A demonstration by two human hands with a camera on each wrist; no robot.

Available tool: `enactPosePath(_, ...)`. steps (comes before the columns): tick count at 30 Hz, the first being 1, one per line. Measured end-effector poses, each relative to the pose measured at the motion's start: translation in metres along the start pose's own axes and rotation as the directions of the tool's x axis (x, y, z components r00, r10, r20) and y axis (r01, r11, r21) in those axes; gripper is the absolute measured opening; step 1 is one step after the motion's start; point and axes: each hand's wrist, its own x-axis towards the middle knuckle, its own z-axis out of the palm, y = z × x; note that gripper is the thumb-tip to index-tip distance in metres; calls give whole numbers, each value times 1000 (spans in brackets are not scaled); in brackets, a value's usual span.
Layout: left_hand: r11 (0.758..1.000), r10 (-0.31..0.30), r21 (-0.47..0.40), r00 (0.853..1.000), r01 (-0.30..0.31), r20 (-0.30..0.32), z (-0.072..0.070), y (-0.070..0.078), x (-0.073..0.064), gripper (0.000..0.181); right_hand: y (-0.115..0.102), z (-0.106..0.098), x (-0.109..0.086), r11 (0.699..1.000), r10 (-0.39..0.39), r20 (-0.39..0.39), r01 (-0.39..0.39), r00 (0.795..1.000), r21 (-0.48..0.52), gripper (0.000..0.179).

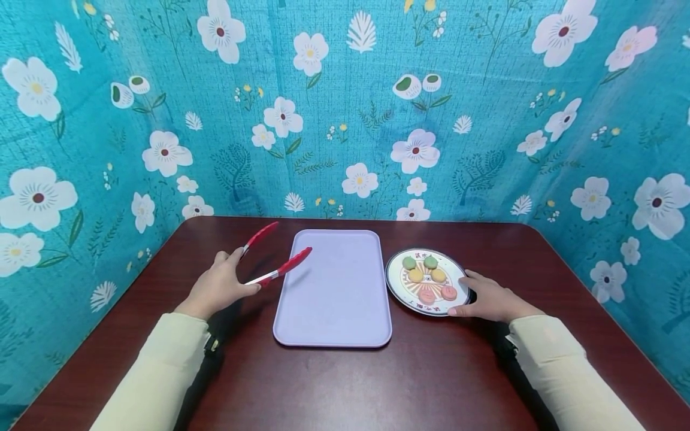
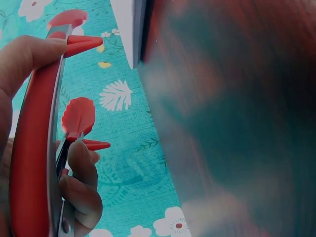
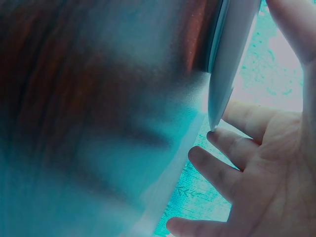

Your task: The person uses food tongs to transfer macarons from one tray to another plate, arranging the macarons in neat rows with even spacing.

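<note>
A pair of red-and-metal tongs point(image 1: 293, 261) is gripped in my left hand point(image 1: 218, 286), with its two arms spread apart. In the left wrist view, the thumb lies on one red arm of the tongs point(image 2: 33, 148) and curled fingers hold the other. One tong tip is over the left edge of a pale lilac tray point(image 1: 334, 299). My right hand point(image 1: 493, 299) touches the right rim of a round patterned plate point(image 1: 396, 281), fingers spread and fairly straight. On that plate sit small food pieces in pairs: green point(image 1: 430, 262), yellow point(image 1: 415, 275) and pink point(image 1: 426, 296).
The dark brown wooden table point(image 1: 345, 389) bears the tray, with the plate close to its right side. A teal flowered cloth point(image 1: 334, 120) hangs behind the table and along both sides.
</note>
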Motion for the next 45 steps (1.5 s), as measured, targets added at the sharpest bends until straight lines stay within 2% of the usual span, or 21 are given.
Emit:
enactPosePath(11, 999, -46, -12, 999, 46, -3, 0, -9, 1, 103, 0, 0, 0, 1000, 30, 11, -30, 999, -4, 115)
enactPosePath(24, 996, -90, -7, 996, 90, -5, 0, -24, 3, 104, 0, 1, 1, 1000, 23, 4, -23, 1000, -3, 114)
enactPosePath(30, 994, -107, -3, 994, 107, -24, 1, -27, 4, 104, 0, 2, 1, 1000, 18, 0, -18, 1000, 3, 114)
enactPosePath(45, 987, -159, -26, 987, 159, -14, -3, -34, 7, 103, 0, 1, 0, 1000, 2, 1, -2, 1000, 6, 113)
